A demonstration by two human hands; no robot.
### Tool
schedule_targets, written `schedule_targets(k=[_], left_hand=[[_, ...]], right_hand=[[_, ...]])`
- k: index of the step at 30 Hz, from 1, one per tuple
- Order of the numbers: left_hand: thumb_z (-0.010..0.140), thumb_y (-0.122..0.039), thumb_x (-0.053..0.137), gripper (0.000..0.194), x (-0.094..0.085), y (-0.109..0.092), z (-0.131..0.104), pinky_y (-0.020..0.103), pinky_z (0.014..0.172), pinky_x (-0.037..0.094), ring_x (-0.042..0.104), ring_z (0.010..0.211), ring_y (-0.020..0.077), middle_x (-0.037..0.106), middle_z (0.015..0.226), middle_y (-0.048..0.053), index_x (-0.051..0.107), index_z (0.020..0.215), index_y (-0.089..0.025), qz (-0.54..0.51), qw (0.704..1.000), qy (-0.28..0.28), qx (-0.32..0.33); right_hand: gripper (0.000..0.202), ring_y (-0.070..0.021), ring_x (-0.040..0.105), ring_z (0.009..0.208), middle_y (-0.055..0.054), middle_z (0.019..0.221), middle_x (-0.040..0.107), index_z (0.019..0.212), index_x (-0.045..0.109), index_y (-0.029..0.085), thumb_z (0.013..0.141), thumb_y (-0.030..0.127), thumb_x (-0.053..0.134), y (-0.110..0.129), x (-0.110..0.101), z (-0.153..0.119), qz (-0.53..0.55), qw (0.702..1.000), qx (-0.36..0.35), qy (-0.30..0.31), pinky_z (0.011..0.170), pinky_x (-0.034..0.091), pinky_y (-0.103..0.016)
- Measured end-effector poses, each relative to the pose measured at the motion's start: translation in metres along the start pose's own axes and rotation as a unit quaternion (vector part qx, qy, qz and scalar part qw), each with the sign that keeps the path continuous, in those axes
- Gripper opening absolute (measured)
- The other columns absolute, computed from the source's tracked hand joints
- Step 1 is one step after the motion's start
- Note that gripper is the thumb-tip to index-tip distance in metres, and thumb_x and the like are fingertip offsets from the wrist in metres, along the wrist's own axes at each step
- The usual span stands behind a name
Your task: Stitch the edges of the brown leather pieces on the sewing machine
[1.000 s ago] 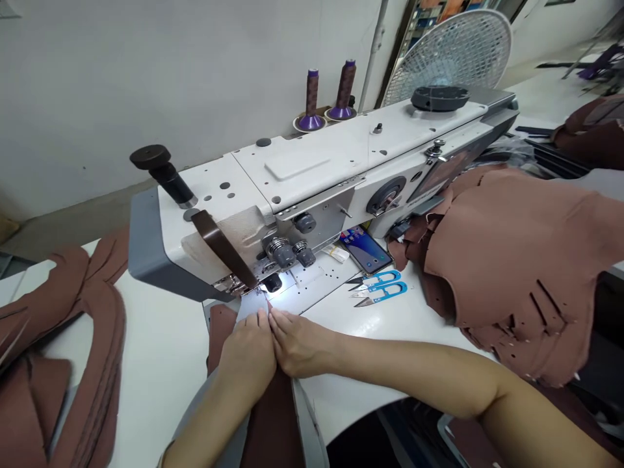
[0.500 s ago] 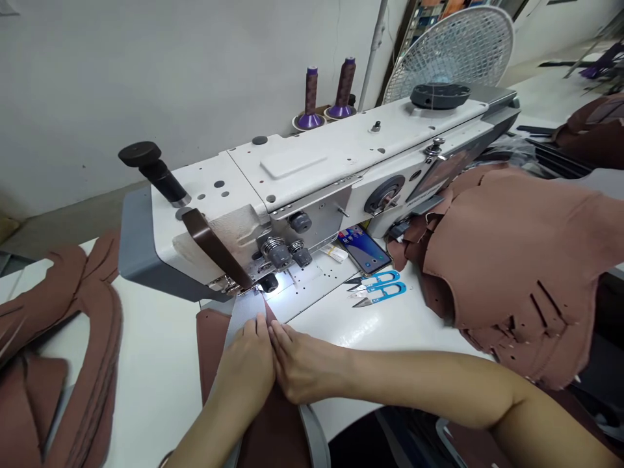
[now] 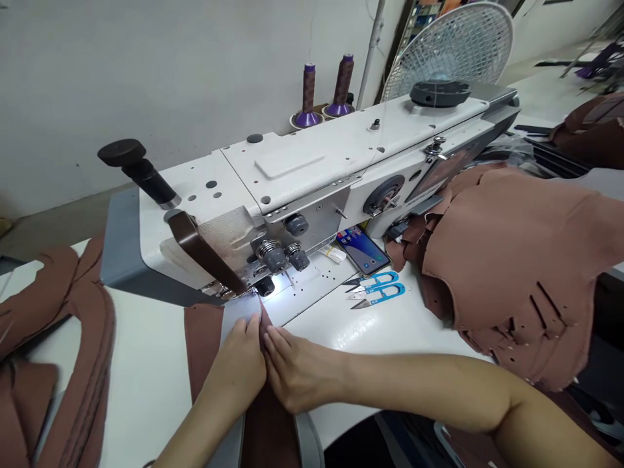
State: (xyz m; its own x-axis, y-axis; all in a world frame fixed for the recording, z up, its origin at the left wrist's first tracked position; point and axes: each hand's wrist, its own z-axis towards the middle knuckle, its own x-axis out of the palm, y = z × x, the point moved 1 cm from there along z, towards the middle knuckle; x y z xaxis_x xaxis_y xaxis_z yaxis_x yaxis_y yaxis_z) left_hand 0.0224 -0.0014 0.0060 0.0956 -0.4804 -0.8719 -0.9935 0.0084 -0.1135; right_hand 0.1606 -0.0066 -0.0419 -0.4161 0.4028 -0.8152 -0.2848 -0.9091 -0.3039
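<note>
A brown leather-like piece with a grey backing (image 3: 238,320) runs under the presser foot of a white sewing machine (image 3: 195,170), where a lamp lights the needle area. My left hand (image 3: 240,361) lies on the grey side with its fingers closed on the material's edge. Close beside it, my right hand (image 3: 301,372) pinches the brown side, fingertips pressed together. Both hands are just in front of the needle. The rest of the piece hangs toward me below my wrists, and the needle tip is too small to make out.
Blue-handled thread snips (image 3: 385,292) and a phone (image 3: 363,250) lie right of the needle area. Brown cut pieces are stacked on the right (image 3: 517,247) and left (image 3: 92,364). Thread cones (image 3: 308,97) and a fan (image 3: 453,49) stand behind the machine.
The view has shifted slightly, so the machine head and hands appear a little further left. My right fingertips sit slightly farther from the needle; both hands keep hold of the material.
</note>
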Motion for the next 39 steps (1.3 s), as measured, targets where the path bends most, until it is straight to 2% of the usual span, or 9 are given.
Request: schedule_targets(k=[4,9,13,18,21,25,31,35,39], left_hand=[[0.084,0.002,0.033,0.058,0.006,-0.003,-0.01,0.033,0.101,0.043,0.055,0.116,0.0198,0.055,0.129,0.016,0.041,0.14,-0.008,-0.03,0.999,0.014,0.001],[0.081,0.005,0.032,0.058,0.011,-0.002,0.0,0.035,0.101,0.043,0.057,0.111,0.0196,0.059,0.122,0.016,0.044,0.136,-0.008,-0.043,0.998,-0.032,0.025],[0.081,0.001,0.035,0.048,0.01,0.001,0.01,0.037,0.1,0.045,0.058,0.106,0.0207,0.059,0.123,0.014,0.054,0.124,-0.012,-0.024,0.997,-0.058,0.047],[0.081,0.001,0.033,0.057,0.007,0.002,0.014,0.038,0.099,0.044,0.059,0.103,0.0202,0.061,0.116,0.014,0.042,0.136,-0.008,-0.035,0.996,-0.079,0.021],[0.08,0.003,0.034,0.057,0.006,-0.001,0.01,0.038,0.101,0.043,0.059,0.105,0.0202,0.06,0.119,0.015,0.043,0.135,-0.008,-0.045,0.997,-0.06,0.024],[0.081,0.004,0.035,0.058,0.002,-0.004,0.005,0.036,0.102,0.043,0.058,0.112,0.0204,0.059,0.124,0.017,0.041,0.138,-0.006,-0.052,0.998,-0.018,0.002],[0.082,0.003,0.036,0.057,-0.001,-0.004,0.007,0.036,0.106,0.039,0.054,0.121,0.0213,0.055,0.133,0.018,0.041,0.139,-0.004,-0.06,0.998,-0.013,0.004],[0.082,0.003,0.037,0.059,-0.001,-0.002,0.004,0.034,0.105,0.04,0.053,0.124,0.0217,0.054,0.135,0.017,0.039,0.141,-0.004,-0.081,0.997,0.012,-0.013],[0.084,-0.001,0.038,0.058,-0.003,-0.001,0.003,0.035,0.103,0.042,0.053,0.124,0.023,0.053,0.136,0.016,0.039,0.142,-0.006,-0.094,0.995,0.013,-0.011]], right_hand=[[0.023,-0.0401,0.068,0.089,-0.031,0.093,0.067,0.089,0.066,-0.003,0.083,0.012,0.05,0.009,-0.008,-0.003,0.001,1.0,-0.002,-0.021,0.076,0.053,-0.053],[0.021,-0.0389,0.068,0.088,-0.032,0.092,0.067,0.087,0.065,-0.001,0.081,0.013,0.051,0.003,0.003,0.001,-0.009,1.0,-0.004,-0.01,0.077,0.052,-0.054],[0.016,-0.0376,0.067,0.08,-0.029,0.083,0.068,0.084,0.065,0.001,0.078,0.012,0.054,0.0,0.006,0.003,0.01,1.0,-0.001,-0.014,0.074,0.051,-0.054],[0.019,-0.0341,0.067,0.075,-0.023,0.079,0.068,0.084,0.066,0.003,0.082,0.01,0.048,0.001,0.001,0.003,0.029,0.999,0.001,-0.042,0.074,0.05,-0.052],[0.019,-0.0356,0.067,0.076,-0.024,0.078,0.069,0.08,0.067,0.004,0.079,0.009,0.05,-0.003,0.005,0.003,0.026,0.998,0.006,-0.05,0.071,0.049,-0.05],[0.018,-0.0368,0.066,0.078,-0.026,0.081,0.068,0.077,0.068,0.005,0.078,0.01,0.05,-0.009,0.011,0.004,0.039,0.999,-0.011,-0.026,0.071,0.047,-0.051],[0.018,-0.0336,0.065,0.076,-0.021,0.077,0.068,0.077,0.068,0.006,0.081,0.01,0.051,-0.01,0.008,0.003,0.058,0.998,-0.009,-0.031,0.072,0.047,-0.049],[0.015,-0.033,0.065,0.077,-0.024,0.082,0.069,0.078,0.068,0.005,0.08,0.01,0.053,-0.009,0.005,0.004,0.058,0.998,-0.024,0.004,0.072,0.046,-0.049],[0.013,-0.0307,0.063,0.068,-0.017,0.073,0.068,0.078,0.068,0.007,0.077,0.011,0.055,-0.005,0.0,0.006,0.1,0.994,-0.024,0.019,0.073,0.046,-0.052]])
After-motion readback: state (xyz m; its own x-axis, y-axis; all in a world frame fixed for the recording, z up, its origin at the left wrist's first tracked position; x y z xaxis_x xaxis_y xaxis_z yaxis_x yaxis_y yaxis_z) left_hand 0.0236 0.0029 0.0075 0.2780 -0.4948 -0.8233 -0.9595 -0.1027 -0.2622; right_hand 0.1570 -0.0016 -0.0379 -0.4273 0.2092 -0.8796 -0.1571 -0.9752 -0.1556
